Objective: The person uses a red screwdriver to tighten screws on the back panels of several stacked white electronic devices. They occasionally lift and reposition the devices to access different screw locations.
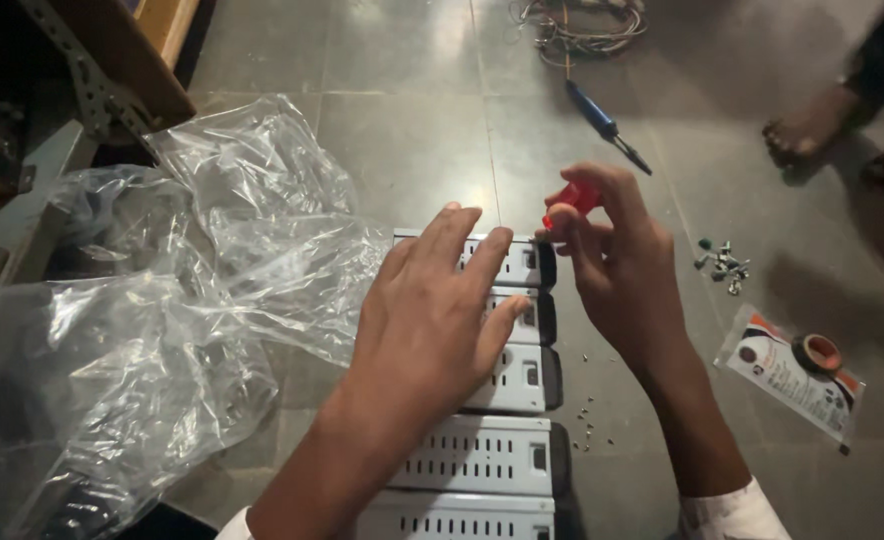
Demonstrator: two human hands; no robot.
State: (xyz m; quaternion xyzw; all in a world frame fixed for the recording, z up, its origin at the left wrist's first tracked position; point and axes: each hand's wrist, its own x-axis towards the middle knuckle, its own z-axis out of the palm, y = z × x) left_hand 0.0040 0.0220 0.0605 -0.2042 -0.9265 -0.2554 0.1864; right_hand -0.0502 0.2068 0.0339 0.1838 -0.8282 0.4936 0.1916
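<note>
Several white vented metal boxes [482, 455] lie side by side in a row on the tiled floor. My left hand [432, 320] rests flat on the upper boxes, fingers spread over their slotted tops. My right hand [612, 265] holds a small red-handled screwdriver [574, 200] upright, its tip down at the black end of the top box [544, 262]. Tiny screws [587, 412] are scattered on the floor beside the row.
Crumpled clear plastic bags [162, 300] cover the floor at left. A blue-handled tool [602, 122] and a wire bundle [582, 25] lie ahead. A small pile of screws [724, 265] and a printed packet with a tape roll [797, 372] sit at right. Another person's bare foot [812, 125] is top right.
</note>
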